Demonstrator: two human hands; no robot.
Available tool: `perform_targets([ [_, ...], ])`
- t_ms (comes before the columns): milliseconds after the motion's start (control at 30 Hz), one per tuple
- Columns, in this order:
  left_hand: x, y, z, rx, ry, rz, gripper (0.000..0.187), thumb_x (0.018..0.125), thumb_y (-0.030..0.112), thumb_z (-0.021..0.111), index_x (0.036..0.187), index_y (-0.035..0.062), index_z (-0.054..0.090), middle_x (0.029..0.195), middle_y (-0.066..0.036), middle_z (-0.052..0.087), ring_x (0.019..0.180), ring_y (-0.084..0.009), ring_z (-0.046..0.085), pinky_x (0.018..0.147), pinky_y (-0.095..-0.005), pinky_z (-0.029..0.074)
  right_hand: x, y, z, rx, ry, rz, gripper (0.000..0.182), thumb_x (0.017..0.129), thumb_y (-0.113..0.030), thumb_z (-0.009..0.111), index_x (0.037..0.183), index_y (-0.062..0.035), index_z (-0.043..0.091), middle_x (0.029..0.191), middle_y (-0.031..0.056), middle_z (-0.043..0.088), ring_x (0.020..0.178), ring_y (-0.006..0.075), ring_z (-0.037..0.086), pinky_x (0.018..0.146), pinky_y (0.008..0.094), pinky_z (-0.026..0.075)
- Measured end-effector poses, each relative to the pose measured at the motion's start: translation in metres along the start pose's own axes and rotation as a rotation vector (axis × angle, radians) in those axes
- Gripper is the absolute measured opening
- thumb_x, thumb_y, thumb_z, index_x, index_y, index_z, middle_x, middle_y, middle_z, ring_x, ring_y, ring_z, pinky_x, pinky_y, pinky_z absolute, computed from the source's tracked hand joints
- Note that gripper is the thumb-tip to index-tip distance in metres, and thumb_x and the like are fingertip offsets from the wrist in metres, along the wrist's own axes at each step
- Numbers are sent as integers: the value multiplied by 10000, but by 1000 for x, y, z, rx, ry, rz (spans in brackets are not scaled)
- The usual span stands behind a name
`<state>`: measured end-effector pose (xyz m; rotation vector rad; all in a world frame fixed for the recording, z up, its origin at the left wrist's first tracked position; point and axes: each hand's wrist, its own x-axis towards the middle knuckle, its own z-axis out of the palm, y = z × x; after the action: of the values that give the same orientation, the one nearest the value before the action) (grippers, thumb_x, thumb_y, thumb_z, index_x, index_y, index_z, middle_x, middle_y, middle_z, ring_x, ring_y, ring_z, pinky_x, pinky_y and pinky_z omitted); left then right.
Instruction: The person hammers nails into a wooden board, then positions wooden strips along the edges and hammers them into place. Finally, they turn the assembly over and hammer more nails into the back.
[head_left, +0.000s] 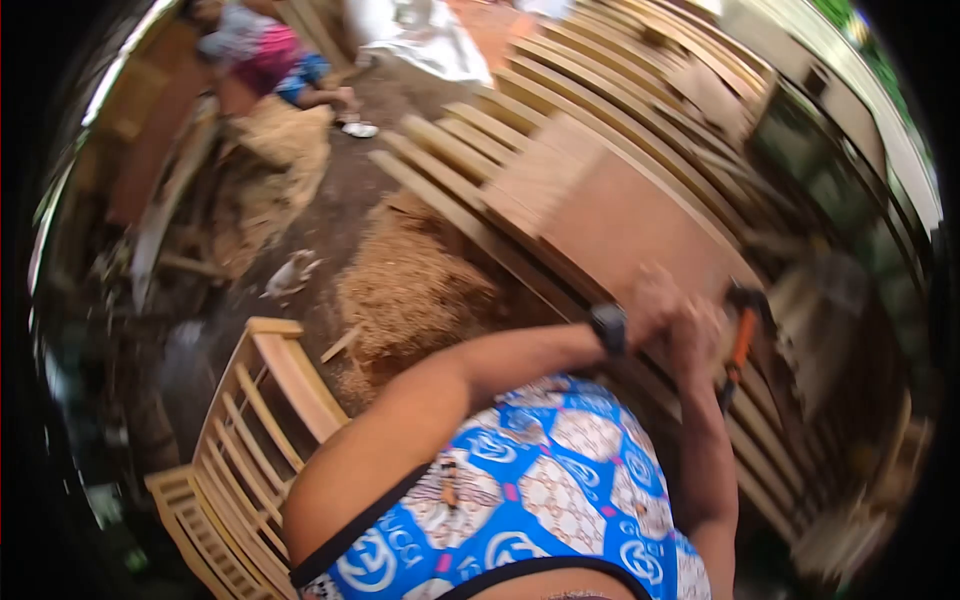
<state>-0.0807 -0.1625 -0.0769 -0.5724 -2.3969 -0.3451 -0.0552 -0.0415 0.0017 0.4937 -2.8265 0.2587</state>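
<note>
Within both hands' (pixel 672 325) grip, orange-handled tool (pixel 741 345) over slats (pixel 560 180).

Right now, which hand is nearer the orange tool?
Right. The right hand is against the orange tool, seemingly gripping its handle. The left hand, wearing a watch, is clasped beside the right one, farther from the tool.

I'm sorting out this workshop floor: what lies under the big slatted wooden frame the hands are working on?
Under the slatted frame, dark dirt floor shows between slats, and a sawdust pile reaches its near edge. A flat board on top and both hands hide whatever lies beneath them.
</note>
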Motion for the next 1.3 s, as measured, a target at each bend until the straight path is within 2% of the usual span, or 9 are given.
perform_targets([
  [67,-2,8,17,-185,-100,-108,288,872,208,585,1022,-17,685,1114,-268,656,1163,-424,588,1088,-601,411,7,-5,-11,-103,-50,12,77,789,-131,694,844,-77,697,904,117,682,954,320,653,882,459,461],
  [100,3,8,12,-119,-97,-76,269,875,223,580,994,2,676,1098,-220,639,1184,-379,541,1103,-554,367,7,4,-5,-112,-49,-9,101,787,-120,706,865,-56,690,931,131,681,967,321,650,892,449,462],
  [167,17,-3,-17,-277,-283,-41,233,876,233,582,950,25,656,1042,-183,620,1075,-336,545,1028,-503,390,6,-4,-11,-115,-97,22,86,788,-98,701,853,-44,682,933,143,681,962,324,649,898,445,464],
  [267,21,-19,-30,-220,-243,90,212,882,237,580,916,36,638,1003,-168,604,1024,-322,538,955,-479,405,7,-11,-13,-145,-98,51,82,802,-97,686,858,-38,696,938,143,687,954,325,650,901,442,464],
  [467,21,-44,-40,-477,-93,-6,105,911,115,584,948,17,581,956,-204,596,982,-393,559,864,-471,467,10,-13,7,-324,-160,65,143,869,-130,623,907,-54,738,947,119,702,969,294,660,925,446,459],
  [633,25,-55,-68,-1210,-340,-606,84,968,40,630,1006,-13,577,817,-145,634,744,-247,626,684,-378,513,15,-19,8,-446,-227,64,177,924,-135,585,931,-83,754,956,92,717,988,261,668,957,432,454],
  [733,20,-56,-76,-1267,-336,-653,83,974,61,649,986,-4,598,836,-101,652,790,-145,613,731,-340,523,18,-18,9,-484,-249,72,191,944,-146,580,953,-93,763,965,79,723,1000,249,673,973,418,450],
  [1033,2,-50,-81,-1190,-260,-553,164,978,31,613,1099,-36,701,984,-135,744,868,-179,681,805,-335,554,24,-27,2,-476,-317,106,195,943,-152,588,949,-101,776,976,80,728,1006,253,680,984,424,445],
  [1300,2,-42,-86,-1388,-344,-790,154,1009,42,581,1111,-16,681,917,-70,711,756,-116,641,687,-300,545,19,-23,8,-431,-293,125,192,934,-150,590,921,-82,770,977,99,723,1015,274,673,1004,434,435],
])
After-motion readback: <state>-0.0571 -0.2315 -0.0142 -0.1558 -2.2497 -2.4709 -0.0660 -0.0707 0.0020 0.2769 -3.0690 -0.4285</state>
